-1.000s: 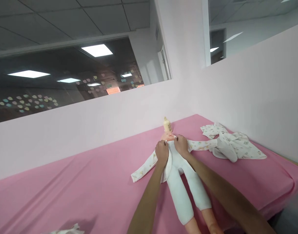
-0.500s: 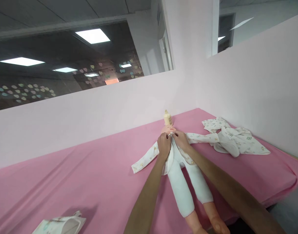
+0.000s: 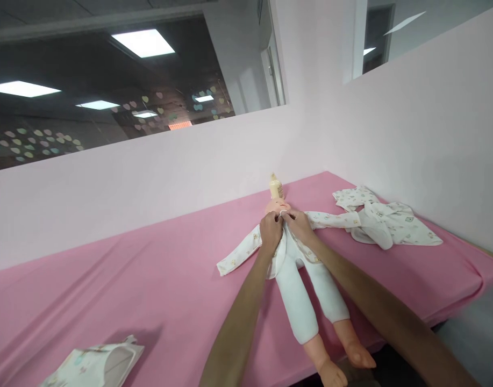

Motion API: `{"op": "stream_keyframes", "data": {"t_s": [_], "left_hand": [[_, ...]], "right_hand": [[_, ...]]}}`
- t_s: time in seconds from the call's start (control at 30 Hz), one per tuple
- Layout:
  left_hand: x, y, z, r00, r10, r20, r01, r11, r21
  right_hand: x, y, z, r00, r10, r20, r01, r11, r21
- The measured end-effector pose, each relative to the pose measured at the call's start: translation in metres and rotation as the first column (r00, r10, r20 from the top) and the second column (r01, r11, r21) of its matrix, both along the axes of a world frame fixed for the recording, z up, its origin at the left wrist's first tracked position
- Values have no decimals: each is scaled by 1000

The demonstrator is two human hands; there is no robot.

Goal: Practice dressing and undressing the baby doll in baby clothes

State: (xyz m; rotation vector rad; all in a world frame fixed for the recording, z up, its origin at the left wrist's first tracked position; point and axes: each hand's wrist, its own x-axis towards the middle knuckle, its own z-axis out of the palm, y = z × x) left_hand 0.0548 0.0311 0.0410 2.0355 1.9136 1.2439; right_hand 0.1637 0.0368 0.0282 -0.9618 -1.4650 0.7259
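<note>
A baby doll (image 3: 277, 205) lies on its back, head toward the wall, bare feet toward me. It wears a white printed baby jacket (image 3: 241, 251), its sleeves spread to both sides and its front parted lower down. White cloth covers the body and legs. My left hand (image 3: 271, 230) is closed on the jacket's collar just below the doll's chin. Right beside it, my right hand (image 3: 298, 224) pinches the other side of the collar. The fingertips almost meet there, and they partly hide the neckline.
A cream-coloured bottle (image 3: 276, 187) stands behind the doll's head. Printed baby clothes (image 3: 391, 223) lie heaped at the right, touching the doll's sleeve end. A printed white bag-like item (image 3: 97, 365) is at the front left. Pink sheeting (image 3: 157, 279) covers the table; white walls (image 3: 311, 140) bound it behind and right.
The view has tipped slightly downward, so everything sits a little higher or shifted. Both hands stay at the collar, with the fingertips slightly changed around the cloth.
</note>
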Motion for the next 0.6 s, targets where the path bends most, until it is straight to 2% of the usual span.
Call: {"op": "stream_keyframes", "data": {"t_s": [0.13, 0.2, 0.4, 0.53, 0.6], "left_hand": [[-4, -1, 4, 964, -146, 222, 156, 987, -28], [-7, -1, 6, 947, -171, 272, 192, 980, -50], [-12, 2, 7, 946, -186, 264, 212, 974, -74], [-10, 4, 7, 953, -166, 252, 187, 980, -65], [-9, 5, 6, 951, -151, 270, 175, 982, -69]], "right_hand": [[2, -2, 1, 996, -14, 88, 12, 1000, 24], [3, -3, 2, 994, -13, 107, 7, 998, 57], [3, -4, 0, 993, -4, 117, -4, 998, 69], [3, -7, 0, 995, -58, 85, 59, 998, -15], [2, -8, 0, 991, -86, 104, 88, 996, -11]]}}
